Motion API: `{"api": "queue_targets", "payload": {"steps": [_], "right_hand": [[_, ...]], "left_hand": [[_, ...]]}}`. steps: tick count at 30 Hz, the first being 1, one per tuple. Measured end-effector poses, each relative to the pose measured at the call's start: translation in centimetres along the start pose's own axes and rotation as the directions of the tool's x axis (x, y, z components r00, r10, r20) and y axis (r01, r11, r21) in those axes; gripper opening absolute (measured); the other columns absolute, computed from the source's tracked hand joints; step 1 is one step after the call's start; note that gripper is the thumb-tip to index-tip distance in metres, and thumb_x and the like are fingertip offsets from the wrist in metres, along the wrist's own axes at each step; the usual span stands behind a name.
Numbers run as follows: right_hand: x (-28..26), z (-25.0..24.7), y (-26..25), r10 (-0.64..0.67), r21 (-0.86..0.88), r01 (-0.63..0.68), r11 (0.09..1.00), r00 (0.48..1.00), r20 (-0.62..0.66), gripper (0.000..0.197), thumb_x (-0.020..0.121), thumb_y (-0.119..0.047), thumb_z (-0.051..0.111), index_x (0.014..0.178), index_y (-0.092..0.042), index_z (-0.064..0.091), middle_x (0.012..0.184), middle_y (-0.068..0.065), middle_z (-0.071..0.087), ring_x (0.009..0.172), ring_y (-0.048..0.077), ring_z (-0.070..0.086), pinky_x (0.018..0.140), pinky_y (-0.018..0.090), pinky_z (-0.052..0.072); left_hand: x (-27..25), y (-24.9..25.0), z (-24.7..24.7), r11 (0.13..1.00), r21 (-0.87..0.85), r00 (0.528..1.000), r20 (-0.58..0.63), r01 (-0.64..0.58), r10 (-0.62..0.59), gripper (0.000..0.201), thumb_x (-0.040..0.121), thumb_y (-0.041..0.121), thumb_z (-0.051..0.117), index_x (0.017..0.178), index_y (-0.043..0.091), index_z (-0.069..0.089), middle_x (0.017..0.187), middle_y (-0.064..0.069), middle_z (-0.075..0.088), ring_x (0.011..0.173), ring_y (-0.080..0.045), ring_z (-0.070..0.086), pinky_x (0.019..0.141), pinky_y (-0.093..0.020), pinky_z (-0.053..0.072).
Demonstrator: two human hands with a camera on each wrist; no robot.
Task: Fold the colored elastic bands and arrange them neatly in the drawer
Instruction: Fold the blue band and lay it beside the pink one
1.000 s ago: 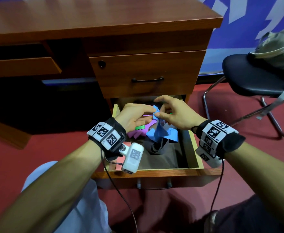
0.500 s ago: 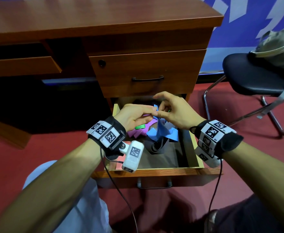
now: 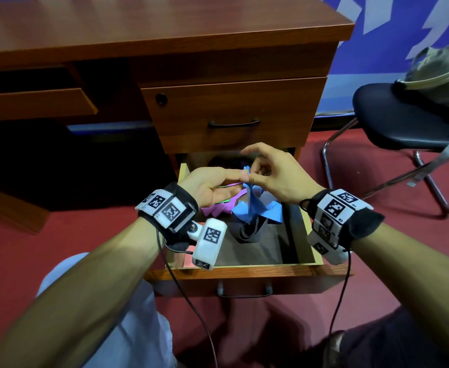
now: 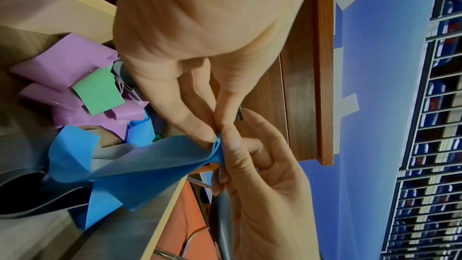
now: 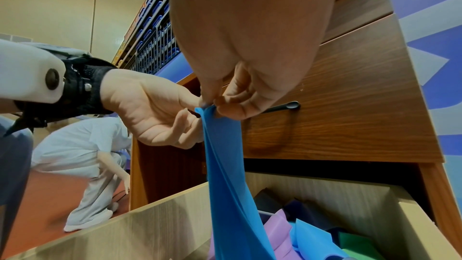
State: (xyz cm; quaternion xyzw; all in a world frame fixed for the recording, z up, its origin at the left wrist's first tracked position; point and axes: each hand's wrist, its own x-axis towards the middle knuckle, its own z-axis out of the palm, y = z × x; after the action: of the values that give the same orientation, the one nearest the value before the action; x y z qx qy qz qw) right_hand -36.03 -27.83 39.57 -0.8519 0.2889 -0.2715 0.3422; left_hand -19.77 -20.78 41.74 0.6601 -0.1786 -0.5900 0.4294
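A blue elastic band (image 3: 252,205) hangs from above the open drawer (image 3: 244,270), and its lower end lies crumpled inside. My left hand (image 3: 235,178) and right hand (image 3: 256,176) meet at its top edge, and both pinch it between thumb and fingertips. In the left wrist view the blue band (image 4: 140,161) fans down from the pinch. A purple band (image 4: 65,62), a green band (image 4: 100,90) and a grey band (image 4: 20,181) lie tangled below. The right wrist view shows the blue band (image 5: 230,175) stretched straight down into the drawer.
A closed drawer with a dark handle (image 3: 234,124) sits just above the hands. A black chair (image 3: 403,120) with a bag (image 3: 446,75) stands to the right on red carpet. Another person (image 5: 82,155) crouches far left.
Both hands have risen slightly and closed in on the top edge of the blue band. The band hangs a little straighter than before.
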Motion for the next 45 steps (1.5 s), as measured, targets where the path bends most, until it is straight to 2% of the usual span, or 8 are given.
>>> {"api": "queue_targets", "payload": {"steps": [12, 17, 22, 27, 30, 33, 42, 45], "right_hand": [[-0.4, -0.1, -0.4, 0.021, 0.02, -0.023, 1.0, 0.996, 0.087, 0.054, 0.089, -0.033, 0.075, 0.135, -0.02, 0.052, 0.077, -0.002, 0.068, 0.071, 0.014, 0.067, 0.067, 0.042, 0.059], [-0.5, -0.1, -0.8, 0.127, 0.099, -0.137, 0.986, 0.987, 0.102, 0.03, 0.106, -0.029, 0.043, 0.134, -0.021, 0.051, 0.079, 0.001, 0.069, 0.073, 0.022, 0.068, 0.075, 0.05, 0.058], [-0.5, 0.0, -0.9, 0.235, 0.26, -0.263, 0.929, 0.963, 0.135, 0.038, 0.099, -0.016, 0.033, 0.131, -0.026, 0.05, 0.084, 0.01, 0.069, 0.085, 0.031, 0.066, 0.075, 0.064, 0.055], [-0.3, 0.0, -1.1, 0.244, 0.302, -0.27, 0.914, 0.962, 0.121, 0.042, 0.096, -0.01, 0.029, 0.13, -0.025, 0.05, 0.087, 0.014, 0.071, 0.086, 0.033, 0.067, 0.079, 0.059, 0.054], [-0.1, 0.0, -1.4, 0.227, 0.324, -0.252, 0.912, 0.967, 0.116, 0.044, 0.096, -0.007, 0.027, 0.131, -0.021, 0.049, 0.087, 0.015, 0.071, 0.089, 0.035, 0.067, 0.083, 0.052, 0.054], [0.1, 0.3, -1.7, 0.21, 0.316, -0.235, 0.919, 0.971, 0.112, 0.045, 0.096, -0.006, 0.026, 0.133, -0.02, 0.048, 0.088, 0.013, 0.072, 0.09, 0.031, 0.069, 0.086, 0.05, 0.055], [0.2, 0.5, -2.4, 0.243, 0.326, -0.267, 0.907, 0.963, 0.115, 0.047, 0.092, -0.011, 0.028, 0.133, -0.024, 0.047, 0.09, 0.012, 0.073, 0.093, 0.031, 0.069, 0.087, 0.066, 0.051], [0.1, 0.8, -2.5, 0.245, 0.324, -0.276, 0.905, 0.96, 0.134, 0.047, 0.091, -0.013, 0.029, 0.132, -0.025, 0.048, 0.09, 0.009, 0.074, 0.093, 0.026, 0.07, 0.086, 0.066, 0.053]], "left_hand": [[0.5, -0.3, -0.1, 1.0, -0.027, 1.0, 0.001, 0.007, -0.007, 0.001, 0.088, 0.007, 0.077, 0.088, 0.009, 0.077, 0.075, -0.004, 0.075, 0.057, -0.01, 0.07, 0.054, -0.018, 0.058], [1.0, -0.3, -0.4, 0.999, -0.024, 0.999, -0.023, -0.034, 0.034, 0.002, 0.089, 0.006, 0.075, 0.09, 0.007, 0.076, 0.08, -0.004, 0.075, 0.074, -0.012, 0.069, 0.054, -0.018, 0.056], [0.8, 0.0, -0.5, 0.983, 0.05, 0.983, -0.044, -0.177, 0.18, 0.024, 0.078, -0.001, 0.083, 0.102, -0.002, 0.077, 0.093, -0.014, 0.079, 0.079, -0.016, 0.075, 0.065, -0.021, 0.06], [0.8, 0.1, -0.2, 0.929, 0.198, 0.939, -0.083, -0.311, 0.333, 0.014, 0.082, -0.007, 0.075, 0.096, -0.007, 0.076, 0.08, -0.015, 0.074, 0.064, -0.014, 0.07, 0.063, -0.021, 0.061], [0.8, 0.2, -0.2, 0.865, 0.31, 0.9, -0.058, -0.394, 0.431, 0.013, 0.08, -0.004, 0.069, 0.074, 0.004, 0.077, 0.057, -0.003, 0.065, 0.057, -0.014, 0.06, 0.06, -0.024, 0.055], [0.8, 0.3, -0.4, 0.815, 0.388, 0.874, -0.048, -0.43, 0.484, 0.017, 0.07, 0.01, 0.07, 0.056, 0.018, 0.075, 0.055, 0.002, 0.064, 0.064, -0.017, 0.06, 0.066, -0.034, 0.051], [0.6, 0.4, -0.8, 0.724, 0.517, 0.838, -0.025, -0.457, 0.546, 0.016, 0.077, 0.011, 0.068, 0.067, 0.019, 0.078, 0.065, 0.001, 0.073, 0.07, -0.017, 0.067, 0.074, -0.041, 0.061], [0.3, 0.4, -0.7, 0.65, 0.613, 0.811, -0.024, -0.45, 0.584, 0.014, 0.081, 0.016, 0.07, 0.069, 0.02, 0.075, 0.061, 0.008, 0.066, 0.061, -0.007, 0.059, 0.058, -0.028, 0.052]]}}
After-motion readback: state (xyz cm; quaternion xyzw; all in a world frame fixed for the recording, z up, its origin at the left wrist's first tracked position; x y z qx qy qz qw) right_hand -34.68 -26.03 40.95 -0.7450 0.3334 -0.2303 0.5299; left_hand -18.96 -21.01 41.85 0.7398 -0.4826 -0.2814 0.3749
